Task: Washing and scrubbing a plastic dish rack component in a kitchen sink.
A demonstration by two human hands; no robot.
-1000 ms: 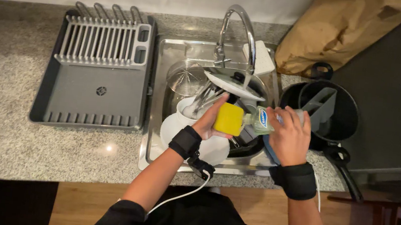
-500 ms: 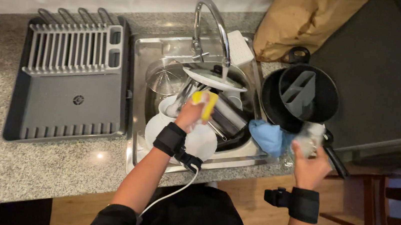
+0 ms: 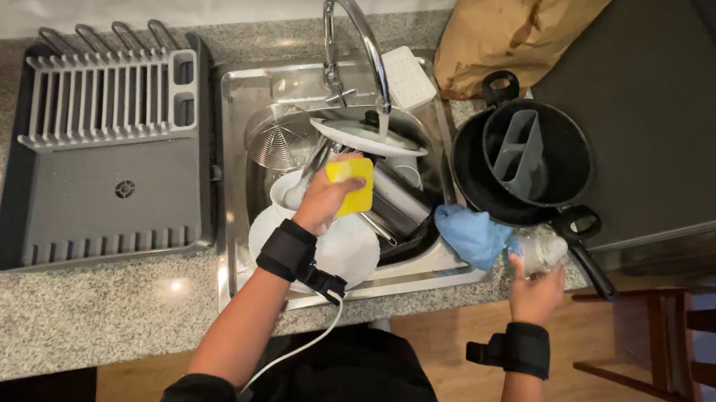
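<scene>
Both hands busy: left grips yellow sponge (flat, rectangular).

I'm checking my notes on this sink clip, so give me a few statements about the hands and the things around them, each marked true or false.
1. The left hand holds a yellow sponge over the sink. True.
2. The right hand grips the faucet. False: it holds a small clear bottle beside the blue cloth.
3. The drying rack is full of plates. False: no dishes are in it.
4. A grey utensil holder sits inside the black pan. True.
5. Both wrists wear black bands. True.
</scene>
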